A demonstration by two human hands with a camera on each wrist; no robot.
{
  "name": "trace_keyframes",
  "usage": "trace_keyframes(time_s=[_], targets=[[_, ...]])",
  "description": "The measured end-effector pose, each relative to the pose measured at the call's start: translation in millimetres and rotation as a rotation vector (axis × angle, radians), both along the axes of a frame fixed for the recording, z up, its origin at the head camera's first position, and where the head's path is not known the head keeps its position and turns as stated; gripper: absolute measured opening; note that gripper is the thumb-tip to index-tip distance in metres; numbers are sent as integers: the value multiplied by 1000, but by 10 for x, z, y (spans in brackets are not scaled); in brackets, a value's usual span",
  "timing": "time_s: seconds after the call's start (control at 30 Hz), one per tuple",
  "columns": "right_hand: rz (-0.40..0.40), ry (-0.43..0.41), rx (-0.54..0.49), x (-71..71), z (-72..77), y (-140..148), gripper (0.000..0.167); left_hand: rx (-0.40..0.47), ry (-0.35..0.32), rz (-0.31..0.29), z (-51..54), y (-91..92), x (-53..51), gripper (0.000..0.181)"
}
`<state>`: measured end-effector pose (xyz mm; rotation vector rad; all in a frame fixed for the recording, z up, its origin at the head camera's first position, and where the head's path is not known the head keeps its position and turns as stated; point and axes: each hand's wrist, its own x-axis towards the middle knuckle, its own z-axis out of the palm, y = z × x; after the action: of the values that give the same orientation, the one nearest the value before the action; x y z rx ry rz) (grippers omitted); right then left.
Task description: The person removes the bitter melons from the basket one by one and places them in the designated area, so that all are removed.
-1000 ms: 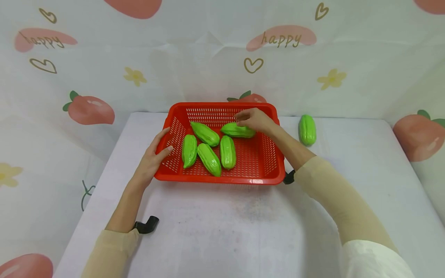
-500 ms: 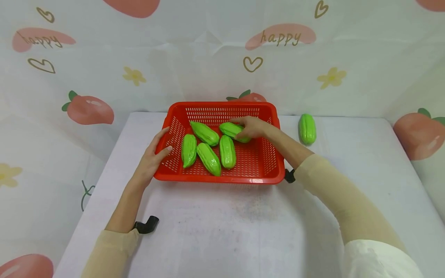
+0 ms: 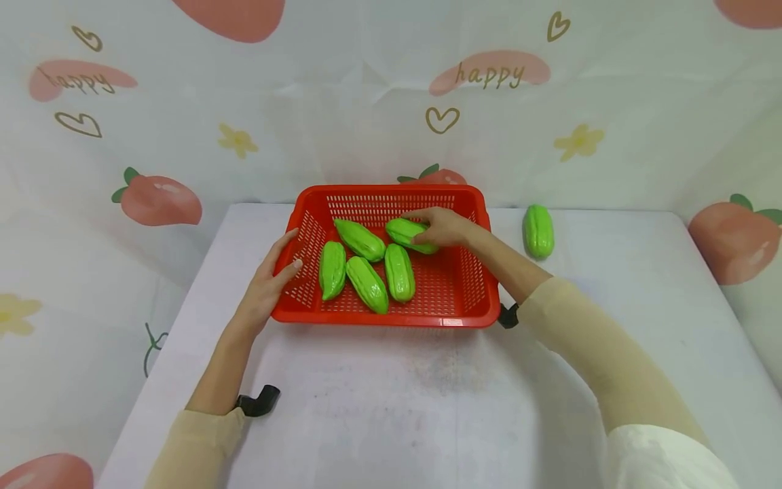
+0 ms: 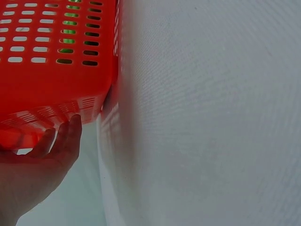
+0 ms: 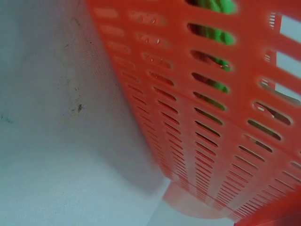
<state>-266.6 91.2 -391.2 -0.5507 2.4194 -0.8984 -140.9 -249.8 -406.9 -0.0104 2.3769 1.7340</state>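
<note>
A red perforated basket [image 3: 379, 320] holds several ridged green vegetables, among them ones at the left [image 3: 332, 270] and middle [image 3: 400, 273]. My left hand [image 3: 261, 295] grips the basket's left rim, thumb over the edge; in the left wrist view this hand [image 4: 37, 174] has its fingers against the outer wall of the basket [image 4: 47, 84]. Inside, at the back right, my right hand [image 3: 444, 227] grips a green vegetable [image 3: 400, 229], thumb in front and fingers behind, covering its right part. The right wrist view shows the basket wall [image 5: 188, 141], not the hand.
Another green vegetable [image 3: 539, 231] lies on the white table [image 3: 379, 407], right of the basket near the back edge. A patterned cloth [image 3: 342, 136] hangs behind. Dark devices sit at both wrists, one [image 3: 259, 401] by the left sleeve.
My right hand has come down and closed around the back-right vegetable, which has turned slightly. My left hand stays on the rim. The head view has tilted a little.
</note>
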Motion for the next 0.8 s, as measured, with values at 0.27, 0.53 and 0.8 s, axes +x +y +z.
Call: trace_keyframes(time_s=[0.27,0.53,0.8], targets=[[-30,13,-98,37,52,17,59,2,-1,4,-33,-13,-7,61],[-32,63,-188,52,115,62,59,10,-3,5,-25,-9,3,60],[-18,155,-241,81,210,118,63,-2,-1,8,-17,-10,0,60]])
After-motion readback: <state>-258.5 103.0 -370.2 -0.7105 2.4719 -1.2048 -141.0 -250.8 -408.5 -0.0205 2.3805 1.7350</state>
